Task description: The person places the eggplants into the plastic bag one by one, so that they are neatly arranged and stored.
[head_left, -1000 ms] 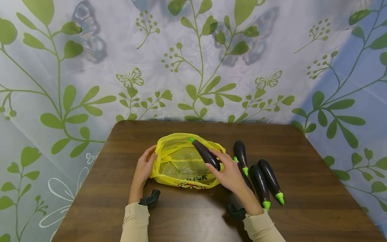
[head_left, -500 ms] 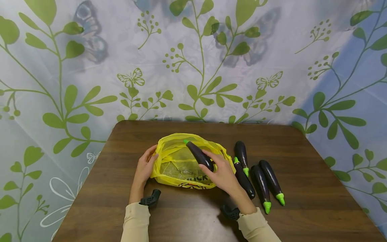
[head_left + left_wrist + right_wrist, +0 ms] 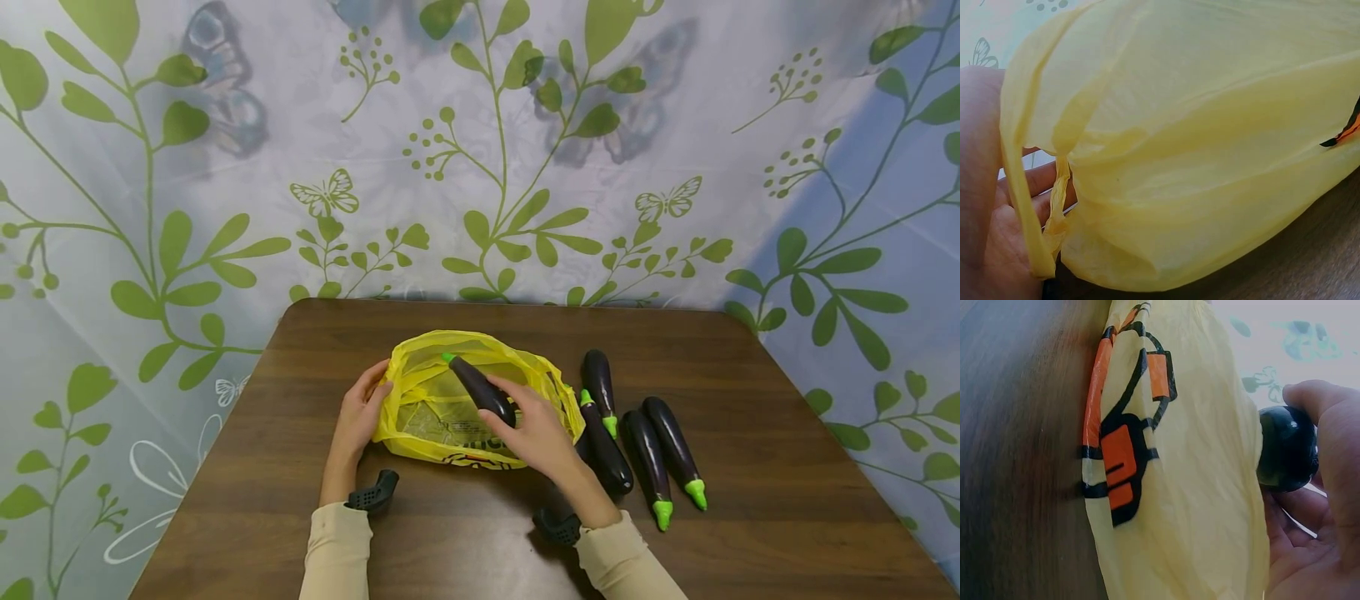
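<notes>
A yellow plastic bag [image 3: 420, 450] lies on the table with its mouth spread toward me. My left hand [image 3: 360, 412] holds the bag's left rim; in the left wrist view a strap of the bag [image 3: 1025, 212] crosses in front of the palm. My right hand [image 3: 536, 429] grips a dark purple eggplant [image 3: 477, 387] by its thick end, above the bag's mouth, its green stem end pointing to the far left. The right wrist view shows the rounded end of that eggplant [image 3: 1286, 450] between thumb and fingers, beside the bag's printed side [image 3: 1197, 475].
Several more eggplants [image 3: 673, 446] lie on the brown wooden table [image 3: 780, 500], right of the bag and close to my right forearm. A patterned cloth backdrop [image 3: 480, 167] hangs behind the table's far edge [image 3: 510, 305].
My right hand has carried the eggplant leftward and slightly down over the bag's mouth, uncovering more of the eggplants on the table. My left hand has stayed at the rim.
</notes>
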`<state>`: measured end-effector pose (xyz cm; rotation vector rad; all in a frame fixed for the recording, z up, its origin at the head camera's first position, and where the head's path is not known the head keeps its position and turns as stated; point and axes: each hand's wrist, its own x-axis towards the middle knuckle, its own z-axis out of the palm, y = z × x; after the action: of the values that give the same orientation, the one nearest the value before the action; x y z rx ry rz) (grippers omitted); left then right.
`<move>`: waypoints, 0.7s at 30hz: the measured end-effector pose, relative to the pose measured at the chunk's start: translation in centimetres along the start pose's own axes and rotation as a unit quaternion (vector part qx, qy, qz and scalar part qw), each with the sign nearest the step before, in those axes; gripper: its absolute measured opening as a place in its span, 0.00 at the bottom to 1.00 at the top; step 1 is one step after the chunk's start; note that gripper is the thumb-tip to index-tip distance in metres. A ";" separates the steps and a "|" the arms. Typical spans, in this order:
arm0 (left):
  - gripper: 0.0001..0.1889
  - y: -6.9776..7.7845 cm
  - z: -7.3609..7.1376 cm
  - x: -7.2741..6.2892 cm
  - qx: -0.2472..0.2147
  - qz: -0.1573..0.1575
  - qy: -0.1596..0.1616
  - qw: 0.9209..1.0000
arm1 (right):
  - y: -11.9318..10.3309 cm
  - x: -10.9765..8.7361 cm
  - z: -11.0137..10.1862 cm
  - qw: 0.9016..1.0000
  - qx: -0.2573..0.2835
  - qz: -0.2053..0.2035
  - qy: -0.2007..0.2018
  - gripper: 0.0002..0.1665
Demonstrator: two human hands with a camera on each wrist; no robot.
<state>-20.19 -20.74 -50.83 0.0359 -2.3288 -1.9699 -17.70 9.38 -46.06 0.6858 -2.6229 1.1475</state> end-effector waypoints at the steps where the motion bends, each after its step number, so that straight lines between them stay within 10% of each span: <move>1: 0.23 0.0 0.0 0.0 -0.001 0.001 0.000 1.000 | 0.0 0.0 0.1 1.000 0.001 0.002 -0.002 0.35; 21: 0.24 -0.1 0.0 0.1 0.000 0.003 -0.002 1.000 | -0.6 1.1 1.7 0.999 0.016 0.013 -0.038 0.35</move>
<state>-20.25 -20.75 -50.95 0.0257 -2.3279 -1.9687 -18.41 7.43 -46.41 0.7183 -2.6889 1.1958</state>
